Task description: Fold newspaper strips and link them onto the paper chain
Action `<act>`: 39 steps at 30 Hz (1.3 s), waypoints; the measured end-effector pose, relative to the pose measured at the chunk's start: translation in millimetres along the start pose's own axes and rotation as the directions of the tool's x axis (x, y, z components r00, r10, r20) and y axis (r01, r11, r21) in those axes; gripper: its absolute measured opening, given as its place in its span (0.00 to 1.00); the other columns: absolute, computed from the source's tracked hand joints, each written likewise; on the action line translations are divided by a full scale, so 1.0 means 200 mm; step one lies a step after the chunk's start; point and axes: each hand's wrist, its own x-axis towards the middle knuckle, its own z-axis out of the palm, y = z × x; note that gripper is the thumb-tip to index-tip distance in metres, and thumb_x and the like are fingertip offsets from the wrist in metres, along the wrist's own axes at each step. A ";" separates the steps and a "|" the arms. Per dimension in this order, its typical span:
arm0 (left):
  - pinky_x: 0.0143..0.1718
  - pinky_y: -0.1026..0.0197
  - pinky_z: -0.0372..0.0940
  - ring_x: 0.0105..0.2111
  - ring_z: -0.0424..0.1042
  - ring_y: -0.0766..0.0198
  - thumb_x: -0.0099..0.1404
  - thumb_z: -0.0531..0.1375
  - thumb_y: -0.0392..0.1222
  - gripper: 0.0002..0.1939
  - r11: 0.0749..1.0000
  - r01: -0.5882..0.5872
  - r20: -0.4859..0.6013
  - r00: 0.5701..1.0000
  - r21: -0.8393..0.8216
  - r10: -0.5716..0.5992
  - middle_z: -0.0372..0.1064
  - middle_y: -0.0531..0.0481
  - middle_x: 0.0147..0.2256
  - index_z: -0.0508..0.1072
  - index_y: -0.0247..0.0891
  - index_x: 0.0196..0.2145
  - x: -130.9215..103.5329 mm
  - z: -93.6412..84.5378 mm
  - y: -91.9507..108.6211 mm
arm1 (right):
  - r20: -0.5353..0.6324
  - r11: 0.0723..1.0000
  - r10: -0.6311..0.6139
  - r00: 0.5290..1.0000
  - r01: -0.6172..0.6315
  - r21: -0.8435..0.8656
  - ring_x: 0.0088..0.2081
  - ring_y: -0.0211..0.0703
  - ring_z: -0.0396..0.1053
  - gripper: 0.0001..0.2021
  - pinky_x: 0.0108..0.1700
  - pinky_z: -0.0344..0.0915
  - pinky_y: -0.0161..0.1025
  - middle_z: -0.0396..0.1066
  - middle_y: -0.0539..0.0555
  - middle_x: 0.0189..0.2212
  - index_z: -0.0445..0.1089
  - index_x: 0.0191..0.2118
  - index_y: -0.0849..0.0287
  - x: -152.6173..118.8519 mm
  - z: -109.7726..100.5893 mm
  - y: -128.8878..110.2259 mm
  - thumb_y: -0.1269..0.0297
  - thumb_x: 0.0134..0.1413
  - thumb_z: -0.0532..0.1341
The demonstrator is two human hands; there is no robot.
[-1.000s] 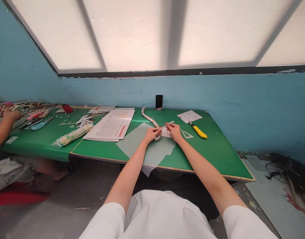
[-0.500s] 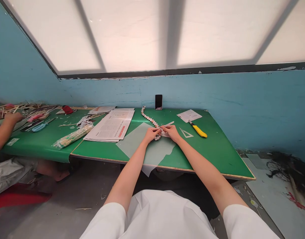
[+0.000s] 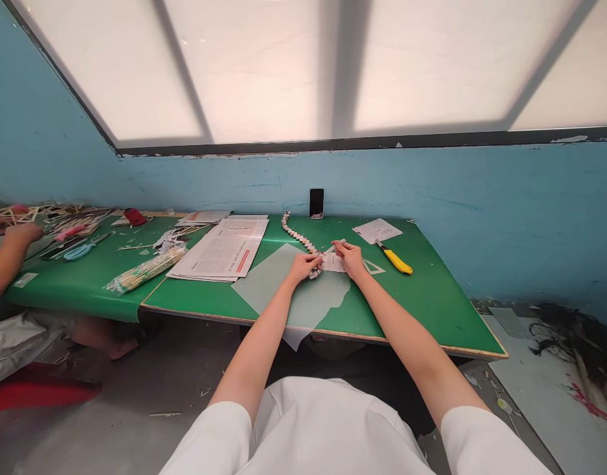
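Note:
A folded-paper chain runs from the back of the green table down to my left hand, whose fingers are closed on its near end. My right hand, a little to the right, pinches a narrow paper strip. Beneath and between the hands lies a piece of printed paper. Under them is a translucent sheet that hangs over the table's front edge. A white set square is partly hidden beside my right hand.
A yellow cutter and a paper lie at right. A phone stands against the wall. Newspapers, bagged sticks and blue scissors are at left. Another person's hand is at the far left.
My right hand has moved to the right, away from my left hand, with the strip between its fingers. More of the printed paper shows. My left hand remains at the chain.

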 end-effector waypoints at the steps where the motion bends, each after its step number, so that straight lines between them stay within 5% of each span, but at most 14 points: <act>1: 0.40 0.55 0.69 0.33 0.75 0.55 0.55 0.68 0.64 0.25 1.000 -0.003 0.001 1.000 0.000 0.003 0.77 0.42 0.26 0.83 0.35 0.29 0.00 0.00 0.00 | 0.010 1.000 0.001 1.000 -0.001 0.008 0.27 0.40 0.57 0.23 0.31 0.58 0.41 0.65 0.51 0.24 0.79 0.33 0.60 0.00 0.00 0.00 0.41 0.45 0.71; 11: 0.38 0.58 0.68 0.31 0.75 0.59 0.57 0.68 0.60 0.23 1.000 0.012 0.009 1.000 0.013 -0.012 0.78 0.43 0.28 0.83 0.34 0.33 -0.03 -0.01 0.03 | 0.087 0.995 0.075 0.993 -0.080 0.060 0.22 0.35 0.52 0.26 0.25 0.55 0.38 0.58 0.47 0.21 0.80 0.34 0.60 -0.02 0.01 0.00 0.38 0.48 0.69; 31: 0.37 0.58 0.68 0.30 0.74 0.59 0.58 0.67 0.59 0.23 1.000 0.011 0.015 1.000 0.024 -0.011 0.77 0.42 0.27 0.82 0.33 0.32 -0.03 0.00 0.04 | -0.029 0.999 -0.024 0.999 0.022 -0.046 0.23 0.37 0.53 0.21 0.26 0.55 0.37 0.62 0.49 0.24 0.77 0.37 0.59 0.01 -0.01 0.05 0.44 0.59 0.60; 39: 0.36 0.59 0.67 0.30 0.74 0.60 0.58 0.67 0.60 0.23 1.000 0.010 0.000 1.000 0.018 -0.010 0.77 0.43 0.27 0.82 0.33 0.31 -0.01 0.00 0.01 | 0.010 0.989 -0.054 0.998 0.055 -0.137 0.23 0.38 0.57 0.26 0.26 0.57 0.38 0.63 0.50 0.22 0.79 0.39 0.61 -0.02 0.00 0.01 0.40 0.61 0.57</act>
